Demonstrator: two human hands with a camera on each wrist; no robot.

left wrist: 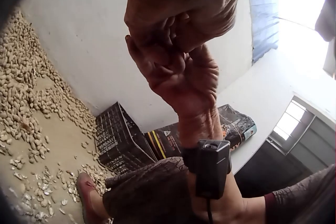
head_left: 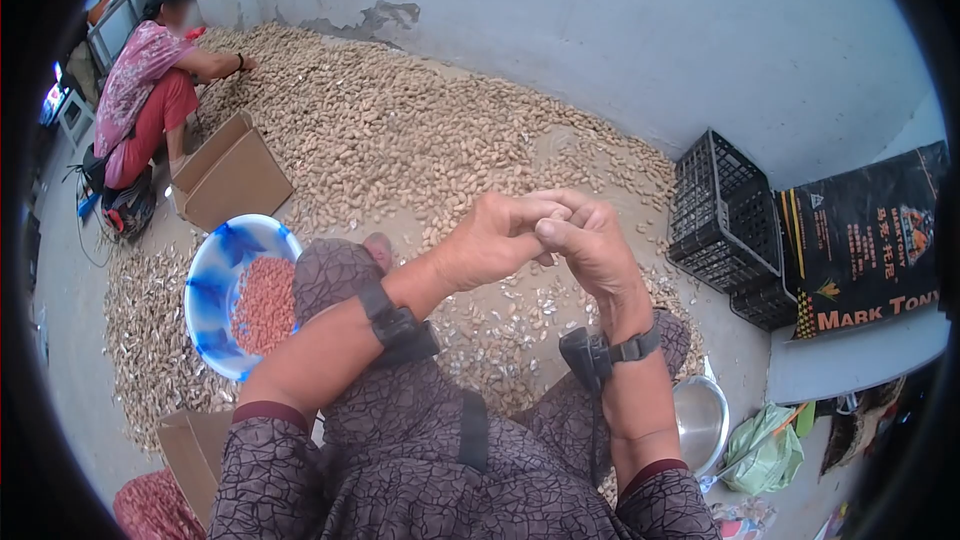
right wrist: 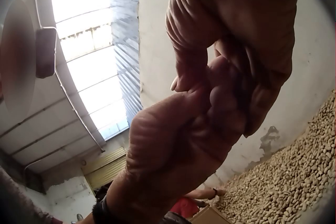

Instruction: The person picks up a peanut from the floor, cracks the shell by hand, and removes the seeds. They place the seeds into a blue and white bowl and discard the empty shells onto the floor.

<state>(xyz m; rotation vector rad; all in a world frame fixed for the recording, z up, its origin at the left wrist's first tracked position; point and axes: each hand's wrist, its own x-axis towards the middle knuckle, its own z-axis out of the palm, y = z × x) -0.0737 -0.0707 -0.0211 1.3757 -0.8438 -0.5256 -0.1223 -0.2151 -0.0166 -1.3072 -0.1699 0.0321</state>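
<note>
Both hands meet in front of my chest, above my knees, fingertips against fingertips. My left hand (head_left: pixel 490 243) has its fingers curled in toward the right one. My right hand (head_left: pixel 600 250) bends its thumb and forefinger over the meeting point. Between the fingertips a bit of a pale peanut (head_left: pixel 557 214) shows; the fingers hide most of it. In the left wrist view the right hand (left wrist: pixel 186 85) lies beneath the left, and both are dark against the light. Unshelled peanuts (head_left: pixel 400 130) lie in a wide heap on the floor beyond the hands.
A blue-and-white basin (head_left: pixel 195 305) holds reddish shelled kernels (head_left: pixel 265 302). Empty shells (head_left: pixel 485 350) litter the floor between my feet. Black crates (head_left: pixel 725 210) and a black printed sack (head_left: pixel 865 240) stand right. A metal bowl (head_left: pixel 702 420), a cardboard box (head_left: pixel 235 170) and a crouching person (head_left: pixel 150 90) are nearby.
</note>
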